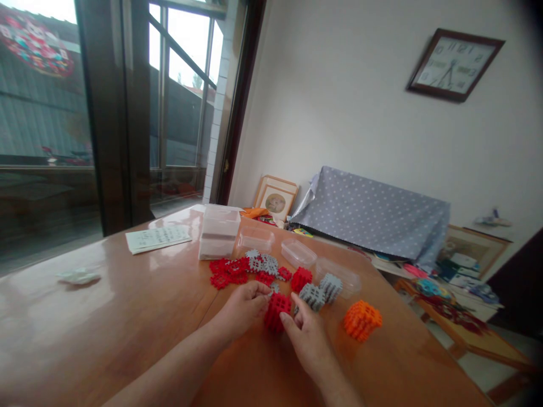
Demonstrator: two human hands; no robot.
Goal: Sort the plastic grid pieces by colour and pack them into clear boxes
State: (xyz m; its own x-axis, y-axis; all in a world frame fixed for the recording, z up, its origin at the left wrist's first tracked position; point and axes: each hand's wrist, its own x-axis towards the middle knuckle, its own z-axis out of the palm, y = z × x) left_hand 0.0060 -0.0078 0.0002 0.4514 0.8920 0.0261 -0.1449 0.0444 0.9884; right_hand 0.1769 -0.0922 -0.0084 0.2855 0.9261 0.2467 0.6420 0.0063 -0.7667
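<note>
A red stack of notched plastic building pieces (pixel 278 312) stands upright on the table between my two hands. My left hand (pixel 244 308) is closed, its curled fingers and thumb against the stack's left side; the other fingers are partly hidden. On the right side, my right hand (pixel 309 336) has its thumb on the stack and its forefinger bent round behind it. Just beyond lie loose red pieces (pixel 229 271) and loose grey pieces (pixel 263 263) in a pile. Another red stack (pixel 301 278) and two grey stacks (pixel 313 297) (pixel 331 287) stand past my right hand.
An orange stack (pixel 363 320) stands to the right. Clear plastic boxes (pixel 299 252) line the back, beside a taller whitish container (pixel 219 232). Printed paper (pixel 158 238) and a crumpled wrapper (pixel 78 276) lie at left. Beyond the table is a dotted grey cloth (pixel 369 212).
</note>
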